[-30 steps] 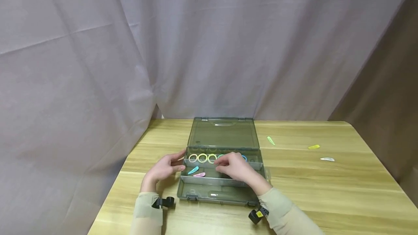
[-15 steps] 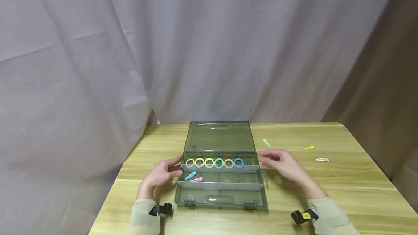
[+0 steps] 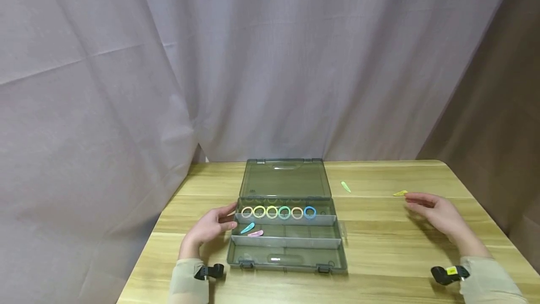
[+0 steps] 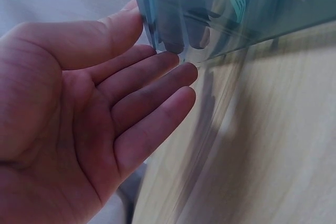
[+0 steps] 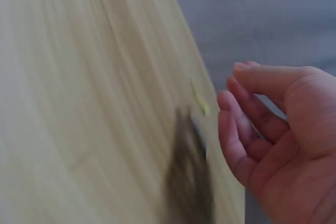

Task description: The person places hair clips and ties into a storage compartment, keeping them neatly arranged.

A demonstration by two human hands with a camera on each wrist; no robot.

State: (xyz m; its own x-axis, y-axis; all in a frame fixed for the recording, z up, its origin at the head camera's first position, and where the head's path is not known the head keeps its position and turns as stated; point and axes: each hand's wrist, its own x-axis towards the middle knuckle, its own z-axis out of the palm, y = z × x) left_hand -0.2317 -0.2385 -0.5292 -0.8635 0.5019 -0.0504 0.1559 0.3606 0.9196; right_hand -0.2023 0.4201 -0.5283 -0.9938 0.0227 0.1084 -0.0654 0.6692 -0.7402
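Note:
A dark translucent divided box (image 3: 291,243) lies with its lid folded back. My left hand (image 3: 207,228) rests against its left side, fingers nearly straight; the left wrist view shows the fingertips (image 4: 181,95) at the wall. A blue hair clip (image 3: 247,228) and a pink hair clip (image 3: 255,233) lie in the middle compartment. Over the table at right, my right hand (image 3: 440,217) hovers with loosely bent fingers, holding nothing. Close to it are a yellow hair clip (image 3: 400,193) and a pale hair clip (image 5: 199,136), the latter hidden in the head view.
Several coloured rings, among them a blue ring (image 3: 310,212), stand in a row in the back compartment. A light green hair clip (image 3: 346,186) lies right of the lid (image 3: 287,179). Grey curtains (image 3: 270,60) hang behind the wooden table (image 3: 379,247).
My right hand has left the box's middle compartment and moved right, over to the loose clips. The left hand stays at the box's side.

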